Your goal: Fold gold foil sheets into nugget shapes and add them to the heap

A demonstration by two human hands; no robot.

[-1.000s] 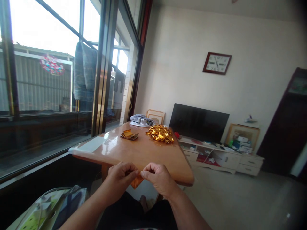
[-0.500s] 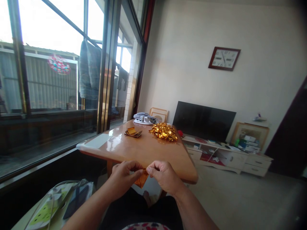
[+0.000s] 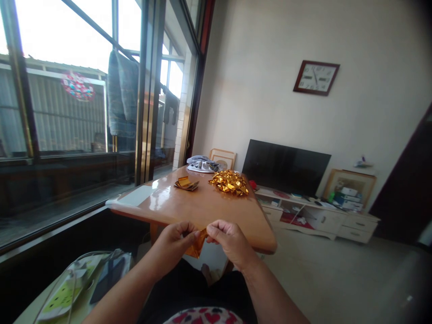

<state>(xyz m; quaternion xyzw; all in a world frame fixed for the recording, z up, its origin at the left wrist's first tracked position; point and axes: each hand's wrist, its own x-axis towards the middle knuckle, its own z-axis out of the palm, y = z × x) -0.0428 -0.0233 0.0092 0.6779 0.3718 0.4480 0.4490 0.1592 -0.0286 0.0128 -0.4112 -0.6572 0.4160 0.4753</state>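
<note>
A sheet of gold foil paper point(image 3: 196, 248), partly folded, hangs between my two hands in front of the table's near edge. My left hand point(image 3: 175, 243) pinches its upper left part between thumb and fingers. At the upper right corner, my right hand point(image 3: 227, 238) grips the foil with thumb and forefinger. Farther off on the wooden table point(image 3: 189, 209) lies a heap of folded gold foil pieces point(image 3: 230, 182). To its left sits a small stack of flat gold foil sheets point(image 3: 186, 183).
Folded cloth point(image 3: 202, 164) lies at the table's far end. At lower left, a power strip point(image 3: 62, 297) and a dark phone-like slab point(image 3: 108, 276) rest on a side surface. A television point(image 3: 286, 168) stands on a white cabinet point(image 3: 324, 220) beyond the table; windows line the left.
The view has tilted slightly. Both hands keep hold of the foil, which has turned a little, its lower point now farther left.
</note>
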